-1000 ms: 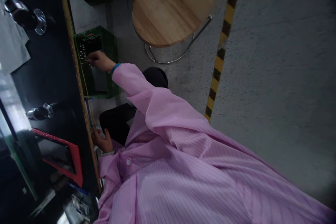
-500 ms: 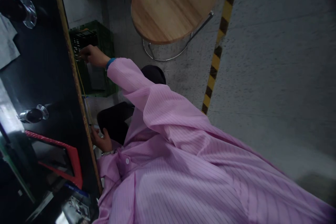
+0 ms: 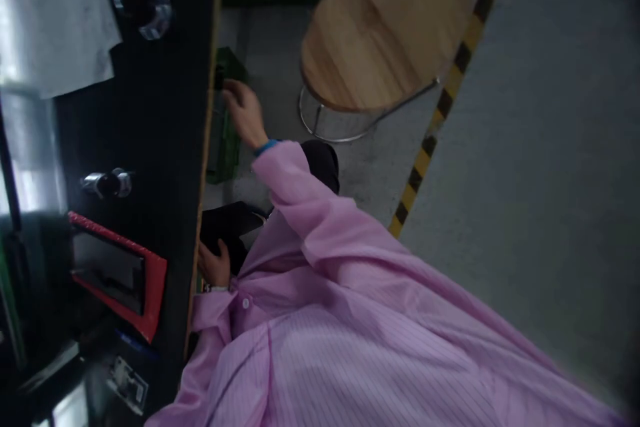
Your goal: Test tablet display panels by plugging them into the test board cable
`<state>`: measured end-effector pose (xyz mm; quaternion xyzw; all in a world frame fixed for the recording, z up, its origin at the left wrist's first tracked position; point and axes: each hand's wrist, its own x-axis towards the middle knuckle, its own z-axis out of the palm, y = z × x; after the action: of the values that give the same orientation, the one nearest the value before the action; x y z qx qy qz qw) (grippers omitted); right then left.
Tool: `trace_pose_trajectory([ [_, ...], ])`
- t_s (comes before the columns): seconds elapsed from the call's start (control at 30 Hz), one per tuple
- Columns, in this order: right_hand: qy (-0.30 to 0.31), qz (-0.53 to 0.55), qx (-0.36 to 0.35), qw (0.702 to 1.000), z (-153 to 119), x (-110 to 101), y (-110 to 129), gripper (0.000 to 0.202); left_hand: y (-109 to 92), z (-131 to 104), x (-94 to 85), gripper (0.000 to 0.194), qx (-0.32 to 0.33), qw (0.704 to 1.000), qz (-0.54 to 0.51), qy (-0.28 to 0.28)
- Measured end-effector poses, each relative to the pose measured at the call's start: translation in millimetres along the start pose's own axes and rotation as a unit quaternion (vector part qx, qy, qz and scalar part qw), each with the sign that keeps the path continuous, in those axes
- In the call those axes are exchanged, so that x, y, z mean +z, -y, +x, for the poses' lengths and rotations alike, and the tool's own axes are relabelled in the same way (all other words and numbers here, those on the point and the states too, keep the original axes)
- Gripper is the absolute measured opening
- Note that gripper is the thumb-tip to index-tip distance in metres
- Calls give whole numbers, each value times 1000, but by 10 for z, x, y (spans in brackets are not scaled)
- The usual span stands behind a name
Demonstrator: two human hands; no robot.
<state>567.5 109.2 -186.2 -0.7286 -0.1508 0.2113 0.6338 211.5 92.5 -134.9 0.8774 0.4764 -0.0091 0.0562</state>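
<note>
My right hand (image 3: 245,113), with a blue band at the wrist, reaches out beside the table edge above a green crate (image 3: 231,140). Its fingers are bent together, and their tips meet the table edge in blur; what they hold cannot be made out. Lower down, close to my body, my left hand (image 3: 216,265) is beside the same edge with its thumb apart. The table (image 3: 173,127) hides most of its fingers. No yellow cord can be made out between the hands now.
On the dark tabletop lie a red-framed dark item (image 3: 155,293), two shiny round metal pieces and a white sheet (image 3: 60,27). A wooden-topped stool (image 3: 370,40) stands on the floor near yellow-black tape (image 3: 447,97). My dark-clad legs are under the table edge.
The view has shifted, so table and stool appear further right. The thin yellow cord seen between my hands before is now out of sight, and the table edge covers more of the crate.
</note>
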Motion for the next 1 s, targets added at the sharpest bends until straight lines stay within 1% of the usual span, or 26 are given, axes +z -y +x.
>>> trace_pose_trajectory([
  [0.03,-78,6,37,996,-228,-36,59,35,-72,-93,-4,75,44,999,-25,3],
  [0.07,-154,10,52,987,-486,-66,142,37,-149,-188,-26,67,116,991,-58,15],
  [0.1,-219,19,45,975,-763,-86,244,37,-223,-281,-68,59,204,974,-94,30],
  [0.13,-263,32,17,964,-1048,-97,361,33,-290,-371,-130,54,291,947,-128,40],
  [0.17,-270,43,-27,962,-1325,-97,485,27,-340,-456,-212,50,359,919,-155,40],
  [0.2,-239,52,-80,966,-1582,-85,611,22,-369,-537,-308,49,398,900,-173,25],
  [0.23,-169,63,-134,974,-1807,-58,735,20,-372,-615,-416,46,406,895,-185,-4],
  [0.27,-57,67,-188,978,-1994,-17,851,20,-349,-690,-528,44,397,896,-193,-48],
  [0.3,60,48,-233,969,-2142,40,956,21,-300,-763,-639,43,381,897,-201,-97],
  [0.33,167,9,-264,950,-2253,110,1047,24,-228,-832,-743,42,351,901,-204,-152],
  [0.37,252,-49,-283,924,-2334,190,1122,28,-139,-895,-835,41,301,908,-198,-213],
  [0.4,309,-113,-291,898,-2394,274,1178,34,-37,-952,-910,39,228,918,-180,-269],
  [0.43,344,-171,-296,875,-2441,356,1216,40,70,-1001,-966,37,141,929,-149,-309],
  [0.47,364,-212,-300,856,-2480,432,1237,44,177,-1045,-1000,34,51,937,-112,-327],
  [0.5,377,-235,-304,843,-2517,498,1241,46,276,-1083,-1013,32,-26,943,-77,-324],
  [0.53,385,-243,-310,835,-2554,552,1233,47,364,-1118,-1008,33,-81,948,-51,-303],
  [0.57,387,-244,-318,831,-2591,594,1215,48,434,-1151,-988,36,-110,955,-39,-272],
  [0.63,377,-246,-330,830,-2661,645,1173,49,521,-1214,-933,43,-136,966,-48,-215],
  [0.7,375,-256,-344,822,-2715,664,1153,50,556,-1267,-911,47,-159,968,-76,-178],
  [0.77,394,-277,-364,797,-2738,669,1190,48,600,-1306,-978,48,-179,967,-107,-146],
  [0.83,419,-319,-387,757,-2728,685,1308,46,724,-1331,-1154,45,-166,968,-155,-110],
  [0.9,418,-372,-412,720,-2703,756,1507,48,975,-1341,-1403,40,-147,965,-197,-93],
  [0.93,406,-393,-423,708,-2691,829,1625,49,1150,-1337,-1531,39,-153,962,-204,-101],
  [0.97,392,-408,-432,702,-2685,933,1744,49,1351,-1326,-1647,40,-178,957,-194,-120],
  [1.0,380,-418,-437,700,-2683,1070,1855,48,1570,-1307,-1742,40,-225,950,-167,-141],
])
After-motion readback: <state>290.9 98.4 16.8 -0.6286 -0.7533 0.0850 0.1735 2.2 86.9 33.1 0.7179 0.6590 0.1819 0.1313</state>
